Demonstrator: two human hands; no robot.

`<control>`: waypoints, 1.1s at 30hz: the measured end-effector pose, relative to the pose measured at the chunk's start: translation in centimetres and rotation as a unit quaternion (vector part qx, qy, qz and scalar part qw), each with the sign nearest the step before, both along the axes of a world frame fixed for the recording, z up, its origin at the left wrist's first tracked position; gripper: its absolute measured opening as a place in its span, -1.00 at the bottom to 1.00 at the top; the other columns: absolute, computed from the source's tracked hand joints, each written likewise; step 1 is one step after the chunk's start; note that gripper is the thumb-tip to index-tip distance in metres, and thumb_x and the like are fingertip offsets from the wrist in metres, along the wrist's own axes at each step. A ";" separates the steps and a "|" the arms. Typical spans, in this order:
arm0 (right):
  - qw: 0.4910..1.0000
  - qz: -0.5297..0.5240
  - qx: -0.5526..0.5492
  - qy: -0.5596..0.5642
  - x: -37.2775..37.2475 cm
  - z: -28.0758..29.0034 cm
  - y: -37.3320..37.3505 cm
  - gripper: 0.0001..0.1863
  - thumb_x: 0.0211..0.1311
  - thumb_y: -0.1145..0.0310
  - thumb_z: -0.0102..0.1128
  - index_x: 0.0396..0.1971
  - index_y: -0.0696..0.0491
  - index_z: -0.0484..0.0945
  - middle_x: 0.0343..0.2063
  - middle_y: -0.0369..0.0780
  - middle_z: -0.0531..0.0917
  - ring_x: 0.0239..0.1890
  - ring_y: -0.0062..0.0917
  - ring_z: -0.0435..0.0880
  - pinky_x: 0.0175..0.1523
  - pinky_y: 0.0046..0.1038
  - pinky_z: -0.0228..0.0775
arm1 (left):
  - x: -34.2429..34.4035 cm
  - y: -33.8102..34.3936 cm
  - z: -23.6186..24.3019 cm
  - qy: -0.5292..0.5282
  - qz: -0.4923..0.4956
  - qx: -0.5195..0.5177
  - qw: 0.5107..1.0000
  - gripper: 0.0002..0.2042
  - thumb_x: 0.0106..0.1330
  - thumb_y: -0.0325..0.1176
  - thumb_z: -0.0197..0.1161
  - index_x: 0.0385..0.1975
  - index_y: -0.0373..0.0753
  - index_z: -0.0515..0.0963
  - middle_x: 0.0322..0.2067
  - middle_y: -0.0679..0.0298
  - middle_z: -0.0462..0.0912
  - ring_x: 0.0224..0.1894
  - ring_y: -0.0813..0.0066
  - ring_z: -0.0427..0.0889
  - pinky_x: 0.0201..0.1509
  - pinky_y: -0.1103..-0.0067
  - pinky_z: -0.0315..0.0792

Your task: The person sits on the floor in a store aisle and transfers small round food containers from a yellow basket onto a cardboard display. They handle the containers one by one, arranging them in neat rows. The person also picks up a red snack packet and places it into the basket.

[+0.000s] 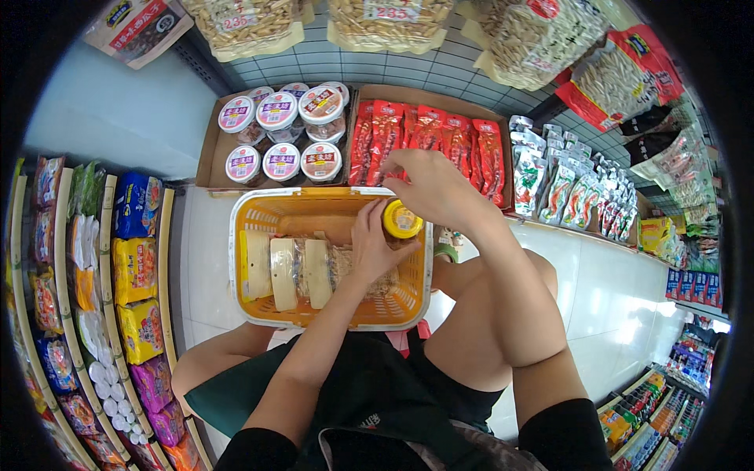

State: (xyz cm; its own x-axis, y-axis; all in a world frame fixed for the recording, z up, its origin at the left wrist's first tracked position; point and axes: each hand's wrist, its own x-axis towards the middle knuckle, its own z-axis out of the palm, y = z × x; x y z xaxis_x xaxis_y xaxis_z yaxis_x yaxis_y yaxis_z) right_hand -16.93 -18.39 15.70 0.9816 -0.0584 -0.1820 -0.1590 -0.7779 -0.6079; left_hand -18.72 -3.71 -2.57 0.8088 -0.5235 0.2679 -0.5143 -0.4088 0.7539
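A small jar with a yellow lid [404, 221] stands upright inside the yellow basket [314, 202], at its right end. My left hand [372, 243] reaches into the basket, with fingers and thumb closed around the jar's left and near sides. Just beyond the lid, over the basket's far rim, hovers my right hand [436, 188]. Its fingers are curved and apart from the thumb, and nothing shows between them. Clear packs with beige card tops [284, 273] lie side by side in the basket, left of my left hand and partly under it.
Beyond the basket sit an open carton of round lidded tubs [280, 161], red packets [429, 129] and silvery pouches [561, 177]. Large bags [389, 23] hang above on a wire grid. A shelf of colourful packages [135, 267] stands on the left. My bent knees flank the basket.
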 end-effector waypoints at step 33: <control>0.975 -0.024 0.214 -0.049 -1.6 2.2 -1.0 -0.69 0.33 0.24 0.13 -0.16 0.19 0.61 -0.35 -0.23 0.66 -0.29 -0.65 0.58 -0.16 -0.55 0.43 | -2.4 1.3 16.3 -0.099 0.128 -0.118 0.980 -0.21 -0.18 -0.35 0.61 0.13 -0.31 0.33 0.08 0.05 0.29 0.16 0.11 0.33 0.22 0.31 0.30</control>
State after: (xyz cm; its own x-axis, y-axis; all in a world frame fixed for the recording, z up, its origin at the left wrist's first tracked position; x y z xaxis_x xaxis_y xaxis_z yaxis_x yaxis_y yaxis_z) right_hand -18.55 -19.39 17.88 0.9934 -0.0439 -0.1059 -0.1144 -0.4425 -0.8894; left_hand -21.11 -2.36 13.76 0.8255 -0.2142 0.5221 -0.5633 -0.3700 0.7388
